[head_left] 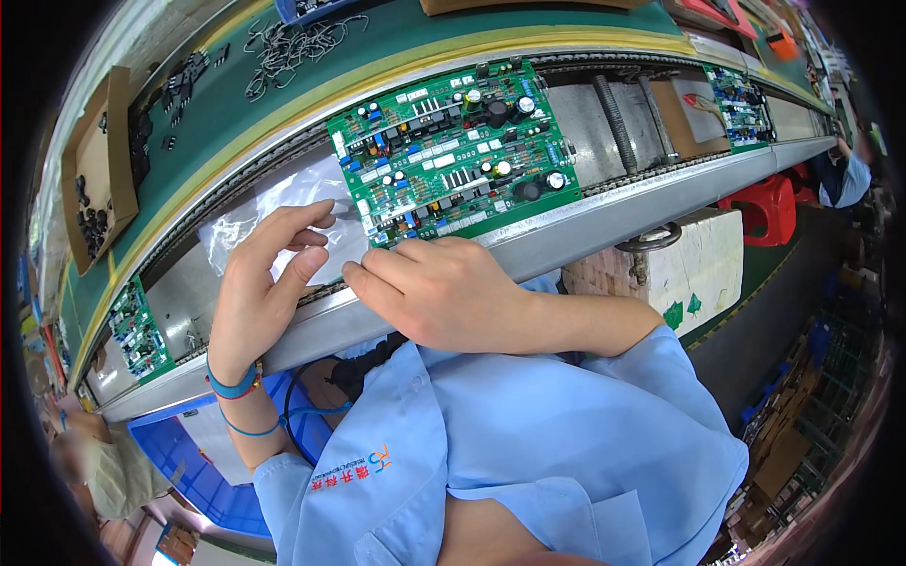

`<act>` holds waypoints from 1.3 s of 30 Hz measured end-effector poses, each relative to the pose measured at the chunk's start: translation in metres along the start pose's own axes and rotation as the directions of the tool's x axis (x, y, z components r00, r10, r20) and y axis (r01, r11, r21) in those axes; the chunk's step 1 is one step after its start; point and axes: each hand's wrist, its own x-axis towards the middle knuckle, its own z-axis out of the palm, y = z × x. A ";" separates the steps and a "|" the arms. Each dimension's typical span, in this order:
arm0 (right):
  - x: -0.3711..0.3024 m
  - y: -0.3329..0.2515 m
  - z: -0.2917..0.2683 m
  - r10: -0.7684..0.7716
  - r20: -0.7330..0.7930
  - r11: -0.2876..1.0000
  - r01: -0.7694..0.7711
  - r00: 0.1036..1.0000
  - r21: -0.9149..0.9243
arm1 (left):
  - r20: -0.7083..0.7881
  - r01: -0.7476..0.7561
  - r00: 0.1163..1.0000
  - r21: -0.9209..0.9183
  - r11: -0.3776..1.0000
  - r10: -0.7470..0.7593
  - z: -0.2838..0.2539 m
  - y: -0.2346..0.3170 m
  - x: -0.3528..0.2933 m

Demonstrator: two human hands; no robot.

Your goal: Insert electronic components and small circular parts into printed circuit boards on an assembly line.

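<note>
A large green circuit board [439, 187], crowded with capacitors, connectors and heatsinks, lies across the rails of a chain conveyor. My right hand [429, 288] rests at its near left corner, over the near rail. Its fingers are curled together, and whatever they hold, if anything, is hidden. Just left of the board, my left hand [269, 274] hovers with fingers bent and apart, thumb away from the fingertips, holding nothing I can see. Under and beside that hand lies a clear plastic bag [245, 208] between the rails.
Further boards sit on the conveyor at the left [139, 330] and right [739, 106]. Beyond the far rail, a green bench [212, 118] carries tangled wires [293, 52], black parts and a cardboard tray [113, 141]. Below are a blue crate [222, 500], white box [698, 264] and red stool [769, 212].
</note>
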 end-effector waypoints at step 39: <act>-0.068 0.108 -0.120 0.686 0.020 0.633 -0.583 0.727 -0.510 | 0.094 -0.003 0.996 0.087 0.996 -0.006 0.007 0.004 0.000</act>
